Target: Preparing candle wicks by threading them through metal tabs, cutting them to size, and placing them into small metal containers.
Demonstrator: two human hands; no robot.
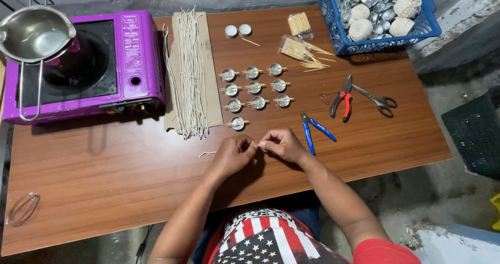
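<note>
My left hand [233,154] and my right hand [281,144] meet low over the wooden table [104,180], fingertips pinched together on a thin white wick piece [208,153] whose free end trails left on the tabletop. Just beyond my hands stand several small metal cups [253,88] in rows, each with a wooden stick laid across it. A bundle of long waxed wicks [190,74] lies on a cardboard strip to the left of the cups. Blue-handled pliers [315,130] lie right beside my right hand.
A purple portable stove [88,66] carries a steel pouring pot [34,34] at far left. Red pliers [341,103] and scissors [377,101] lie at right. A blue basket [377,14] holds metal cups and string balls. Stick packets [299,40] and two white candles [238,30] sit behind.
</note>
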